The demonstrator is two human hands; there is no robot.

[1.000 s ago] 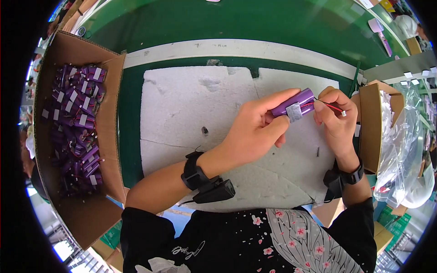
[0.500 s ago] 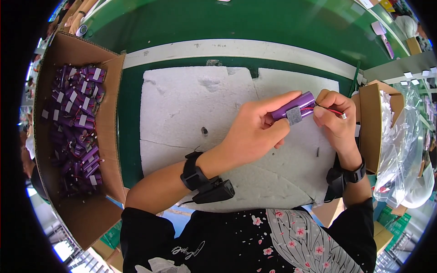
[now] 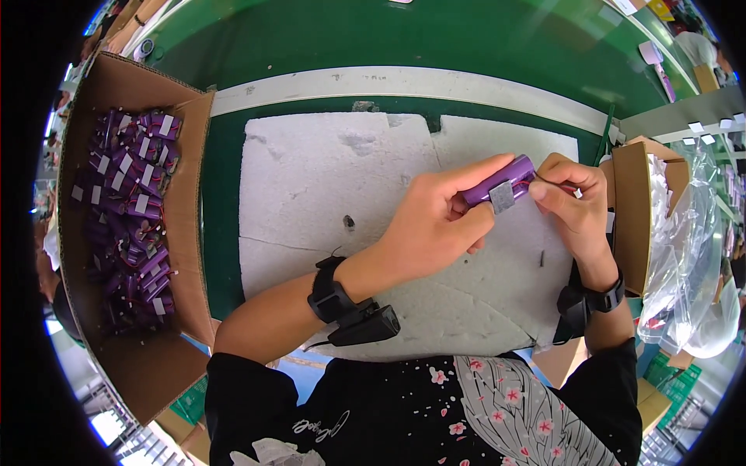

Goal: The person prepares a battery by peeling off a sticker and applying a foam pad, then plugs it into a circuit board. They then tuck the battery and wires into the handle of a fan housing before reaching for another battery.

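Observation:
A purple battery pack (image 3: 501, 181) with a grey foam strip (image 3: 502, 197) across its side is held in my left hand (image 3: 439, 217), thumb below and forefinger along the top. It tilts up to the right, above the white foam board (image 3: 318, 179). Red and dark wires run from its right end to my right hand (image 3: 573, 200), whose thumb and forefinger pinch them close to the pack. A small white connector (image 3: 577, 193) on the wires pokes out beside the right fingers. My remaining left fingers are partly hidden behind the pack.
On the left stands an open cardboard box (image 3: 186, 225) holding many purple battery packs (image 3: 144, 175). A smaller carton (image 3: 631, 217) with white pieces and clear plastic bags (image 3: 676, 256) are at the right. Beyond a pale rail (image 3: 311, 81) stretches a green surface (image 3: 373, 39).
My right thumb and forefinger have shifted slightly left along the wires, nearer the pack. The connector has drawn in closer to the fingers. My left hand keeps its hold.

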